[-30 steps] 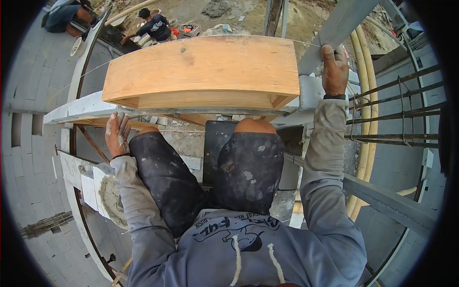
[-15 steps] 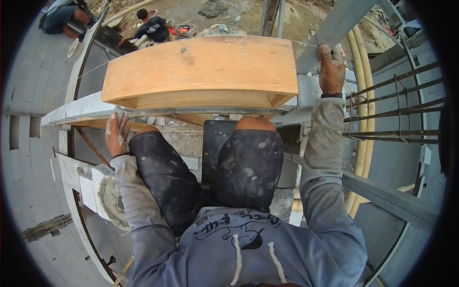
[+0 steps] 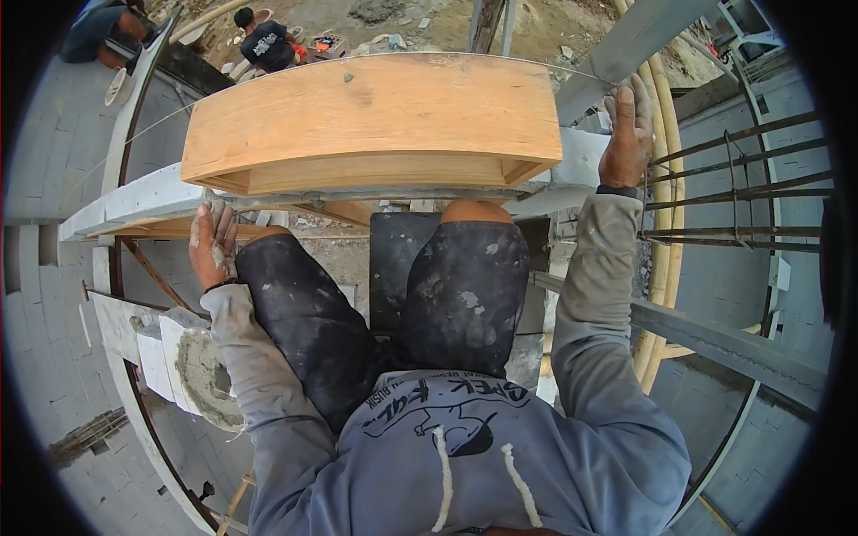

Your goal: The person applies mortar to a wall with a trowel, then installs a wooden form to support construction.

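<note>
In the head view, a long open-fronted wooden box [image 3: 375, 107] rests on a row of pale blocks [image 3: 143, 198]. My left hand [image 3: 213, 246] is open below the box's left corner, fingers lying up against the near edge of the blocks. To the right of the box, my right hand [image 3: 628, 136] is raised with fingers outstretched, at the end of a thin string running along the box's far top edge. A grey metal beam [image 3: 617, 58] slants just beyond the right fingers. No object shows in either hand.
Steel rebar [image 3: 742, 190] and bamboo poles [image 3: 666, 259] stand at the right. A bucket of mortar [image 3: 210, 380] sits by my left forearm. Two people are beyond the wall, one a person in a dark shirt [image 3: 268, 45]. A dark board [image 3: 389, 277] lies below my knees.
My right hand has come off the metal beam and shifted right, its fingers straightening. My left hand stays by the blocks' near edge. The view has tilted slightly.
</note>
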`<act>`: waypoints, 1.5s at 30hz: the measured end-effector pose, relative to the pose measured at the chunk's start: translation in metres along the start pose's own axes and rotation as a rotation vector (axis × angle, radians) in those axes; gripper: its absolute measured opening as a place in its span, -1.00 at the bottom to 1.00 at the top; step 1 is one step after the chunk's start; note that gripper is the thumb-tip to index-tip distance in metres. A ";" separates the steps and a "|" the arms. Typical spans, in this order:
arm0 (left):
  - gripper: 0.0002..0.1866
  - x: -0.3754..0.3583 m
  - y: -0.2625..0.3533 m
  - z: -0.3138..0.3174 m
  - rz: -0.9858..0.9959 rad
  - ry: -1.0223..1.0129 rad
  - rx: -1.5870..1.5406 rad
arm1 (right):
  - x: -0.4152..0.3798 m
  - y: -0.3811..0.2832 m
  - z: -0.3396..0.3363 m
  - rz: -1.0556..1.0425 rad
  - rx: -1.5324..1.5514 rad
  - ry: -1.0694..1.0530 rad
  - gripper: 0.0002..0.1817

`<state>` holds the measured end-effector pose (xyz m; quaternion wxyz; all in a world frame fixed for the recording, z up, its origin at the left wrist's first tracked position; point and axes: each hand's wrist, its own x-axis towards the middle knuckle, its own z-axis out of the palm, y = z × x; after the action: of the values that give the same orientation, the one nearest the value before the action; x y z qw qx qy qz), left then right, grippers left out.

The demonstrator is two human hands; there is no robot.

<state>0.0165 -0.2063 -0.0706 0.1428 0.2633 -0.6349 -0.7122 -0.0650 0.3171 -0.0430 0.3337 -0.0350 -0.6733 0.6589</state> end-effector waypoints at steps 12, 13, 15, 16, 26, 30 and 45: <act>-0.43 0.014 -0.020 -0.009 -0.127 -0.035 -0.034 | -0.149 0.008 -0.037 0.360 -0.418 0.102 -0.56; -0.40 0.017 -0.027 -0.012 -0.177 -0.017 -0.028 | -0.145 0.002 -0.035 0.401 -0.438 0.070 -0.57; -0.35 0.027 -0.037 -0.017 -0.278 0.022 0.037 | -0.141 0.015 -0.031 0.504 -0.565 -0.067 -0.61; -0.39 0.028 -0.046 -0.024 -0.268 0.018 0.170 | -0.141 0.006 -0.021 0.534 -0.728 -0.159 -0.65; -0.52 -0.146 0.091 -0.101 -0.389 0.177 0.666 | -0.144 -0.112 -0.056 0.546 -1.637 -0.823 -0.83; -0.53 -0.219 0.108 -0.163 -0.531 0.298 0.879 | -0.074 -0.189 0.040 1.098 -0.716 -0.884 -0.87; -0.52 -0.368 0.204 -0.247 -1.008 0.631 0.558 | -0.086 -0.321 0.335 0.550 -0.873 -1.591 -0.84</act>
<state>0.4292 -0.2444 0.1869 -0.1028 0.7518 -0.5224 -0.3890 -0.0381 -0.0553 0.2449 -0.4326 0.1450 -0.8583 0.2350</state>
